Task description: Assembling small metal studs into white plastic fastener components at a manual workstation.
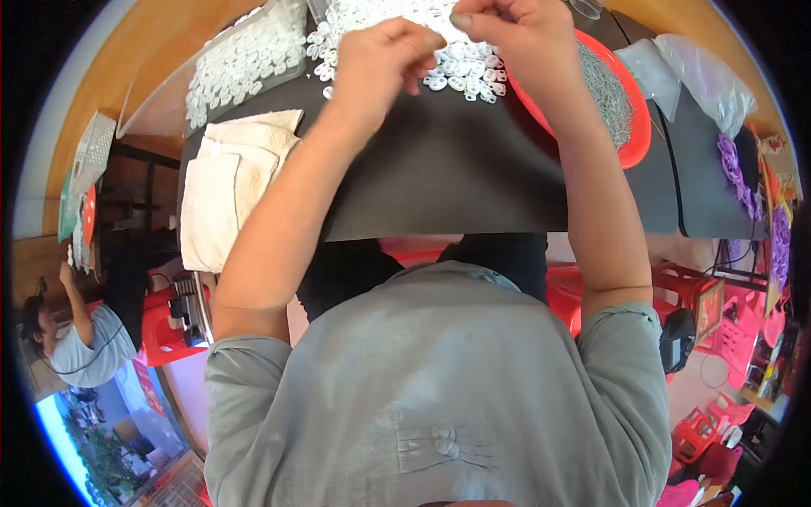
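My left hand (384,61) is over a spread of small white plastic pieces with holes (463,69), thumb and fingertips pinched together. Across from it, my right hand (525,32) is raised above the same pieces, its thumb against the curled fingers. Whatever either pinch holds is too small or hidden to make out. Beneath my right forearm stands a red bowl (639,142) filled with thin grey metal pieces (606,97), which look like pins or small nails.
A clear bin of white pieces (253,72) stands at the far left. Folded cream cloths (224,190) lie by the dark table's (448,186) left edge. Clear plastic bags (705,80) and purple string (733,169) are at the right. Another person (93,342) sits farther left.
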A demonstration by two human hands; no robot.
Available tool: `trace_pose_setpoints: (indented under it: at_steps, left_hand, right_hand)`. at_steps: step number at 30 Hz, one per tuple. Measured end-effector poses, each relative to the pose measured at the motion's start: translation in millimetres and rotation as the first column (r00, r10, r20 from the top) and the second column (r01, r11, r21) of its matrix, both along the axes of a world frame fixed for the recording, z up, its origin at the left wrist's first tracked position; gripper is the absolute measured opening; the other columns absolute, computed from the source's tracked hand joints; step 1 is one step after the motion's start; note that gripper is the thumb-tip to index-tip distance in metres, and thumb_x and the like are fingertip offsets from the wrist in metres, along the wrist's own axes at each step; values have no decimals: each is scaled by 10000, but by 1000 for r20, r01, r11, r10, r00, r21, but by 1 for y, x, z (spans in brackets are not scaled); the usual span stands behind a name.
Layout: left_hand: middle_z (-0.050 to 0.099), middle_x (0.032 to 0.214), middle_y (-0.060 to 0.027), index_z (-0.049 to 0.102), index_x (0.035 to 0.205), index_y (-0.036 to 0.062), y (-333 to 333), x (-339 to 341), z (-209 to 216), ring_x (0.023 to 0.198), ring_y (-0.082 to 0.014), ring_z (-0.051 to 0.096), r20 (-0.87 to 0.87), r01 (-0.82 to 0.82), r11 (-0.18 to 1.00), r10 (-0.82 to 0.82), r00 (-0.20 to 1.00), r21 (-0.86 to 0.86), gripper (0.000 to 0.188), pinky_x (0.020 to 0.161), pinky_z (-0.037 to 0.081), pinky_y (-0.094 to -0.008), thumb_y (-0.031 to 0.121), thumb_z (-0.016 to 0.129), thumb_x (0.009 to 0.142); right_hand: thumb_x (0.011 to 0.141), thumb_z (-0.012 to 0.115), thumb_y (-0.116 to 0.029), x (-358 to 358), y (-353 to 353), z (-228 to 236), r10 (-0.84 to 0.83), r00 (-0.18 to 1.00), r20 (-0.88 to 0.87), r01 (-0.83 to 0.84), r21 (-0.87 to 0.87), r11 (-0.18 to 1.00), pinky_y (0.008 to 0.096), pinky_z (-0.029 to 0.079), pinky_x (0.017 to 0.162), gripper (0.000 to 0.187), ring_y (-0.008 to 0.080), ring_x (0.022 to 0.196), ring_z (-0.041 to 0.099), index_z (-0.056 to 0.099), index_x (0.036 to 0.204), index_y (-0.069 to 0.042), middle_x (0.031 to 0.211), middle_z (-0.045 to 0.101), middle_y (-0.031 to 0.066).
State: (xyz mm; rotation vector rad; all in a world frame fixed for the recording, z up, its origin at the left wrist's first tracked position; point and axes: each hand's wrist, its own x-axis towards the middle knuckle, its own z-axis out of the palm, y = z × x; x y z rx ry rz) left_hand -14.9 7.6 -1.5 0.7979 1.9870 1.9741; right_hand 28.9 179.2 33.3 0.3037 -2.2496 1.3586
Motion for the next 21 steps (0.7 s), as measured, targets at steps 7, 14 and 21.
trace_pose_setpoints:
  at_steps: [7,14,21]
  left_hand:
    - [505,860,-40,715,927,158,38,8,-35,878,-249,506,-928,-361,903,-96,360,-233,192,683,445,-388,167,727,736]
    - [511,857,-36,725,939,240,31,-4,-46,876,-259,504,-942,-363,880,-225,249,-306,223,686,410,-367,146,712,737]
    - [553,842,-37,709,827,105,16,-10,-25,834,-251,532,-938,-331,905,-165,306,-267,214,682,470,-379,22,720,630]
  right_hand:
    - [794,667,16,4,-1,5,62,995,-78,-87,-379,921,196,421,574,21,43,636,531,653,800,31,670,611,-1]
    - [794,676,-14,7,-6,8,-95,994,-63,83,-167,982,227,433,558,46,57,618,529,654,809,22,657,614,10]
    - [792,674,-29,-3,4,-2,-29,993,-115,-2,-263,965,243,440,556,53,69,619,542,654,803,19,663,621,22]
